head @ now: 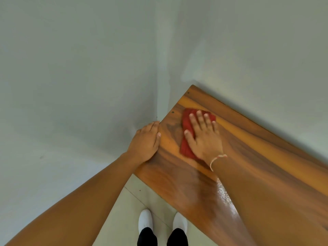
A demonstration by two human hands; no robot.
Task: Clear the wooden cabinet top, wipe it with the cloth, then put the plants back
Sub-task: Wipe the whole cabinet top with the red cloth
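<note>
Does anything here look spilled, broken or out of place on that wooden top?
Nothing looks damaged or askew. The only oddity is a shiny streak on the cabinet top beside the right forearm; it may be wetness or glare. The right hand presses the red cloth flat, and the left hand rests on the cabinet's end edge.

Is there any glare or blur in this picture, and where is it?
In the head view, bright glare lies on the cabinet top beside the right forearm; the wood near it looks smeared, the red cloth and both hands sharp; wide-angle lens bends the edges.
</note>
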